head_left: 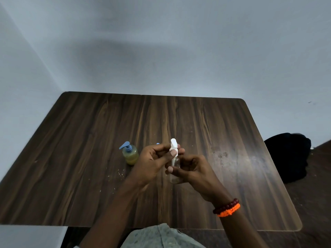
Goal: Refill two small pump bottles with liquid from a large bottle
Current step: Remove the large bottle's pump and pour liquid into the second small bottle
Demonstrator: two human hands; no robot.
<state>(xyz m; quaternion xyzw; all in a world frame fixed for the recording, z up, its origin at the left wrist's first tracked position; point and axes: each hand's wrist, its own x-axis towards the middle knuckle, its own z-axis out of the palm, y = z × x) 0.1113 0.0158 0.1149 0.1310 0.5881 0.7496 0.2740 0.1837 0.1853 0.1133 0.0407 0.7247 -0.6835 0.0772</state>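
Observation:
Above the middle of the table I hold a small clear bottle (174,178); my right hand (192,171) wraps its body, and it looks nearly empty. My left hand (154,161) pinches the white pump head (173,146) at the bottle's neck, its white tube reaching down into the opening. A second small pump bottle (130,154) with a blue pump and yellowish liquid stands upright on the table just left of my left hand. A bit of blue (157,143) peeks out behind my left fingers; I cannot tell what it is. No large bottle is visible.
The dark wooden table (89,140) sits against a grey wall, in a corner on the left. A black bundle (290,156) lies off the table's right edge. Beaded and orange bracelets (227,207) circle my right wrist.

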